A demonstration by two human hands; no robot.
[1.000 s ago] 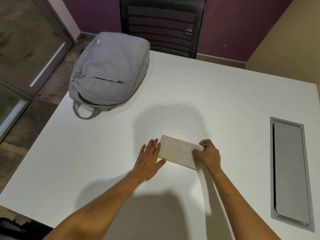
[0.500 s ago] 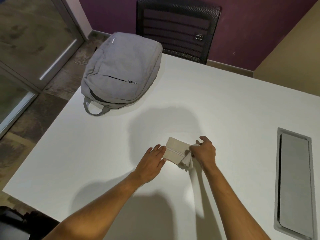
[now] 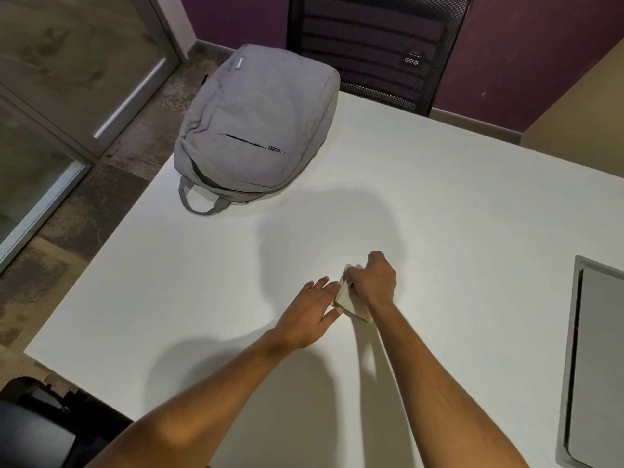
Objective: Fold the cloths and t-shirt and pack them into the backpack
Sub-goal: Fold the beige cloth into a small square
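Gripping the beige cloth [image 3: 347, 300], the right hand [image 3: 373, 282] had its fingers curled over the upper edge of the small folded piece and held that edge raised off the white table [image 3: 439, 197]. Just beside it, the left hand [image 3: 309, 315] lay flat with straight fingers, their tips touching the cloth's left edge and pinning it to the surface.

As a judgement, the step in hand was a last fold of this cloth, one half turned over the other. The next move would call for laying the raised edge down square on the pinned one, pressing the crease flat, then carrying the bundle to the backpack [image 3: 256, 130], which would first need its main zip opened; whether that zip was open or closed could not be told from this view.

The cloth looked like thin matte woven fabric, already reduced to a small wedge-shaped packet. The backpack was soft grey textile, rounded and slumped, lying flat at the far left corner of the table, well apart from the hands, with a loop handle [image 3: 202, 202] pointing toward the person and a short front pocket zip [image 3: 255, 143]. The tabletop was smooth and hard. A grey metal-looking cable hatch [image 3: 594, 366] was set into it at the right, and a black mesh chair [image 3: 371, 45] stood behind.
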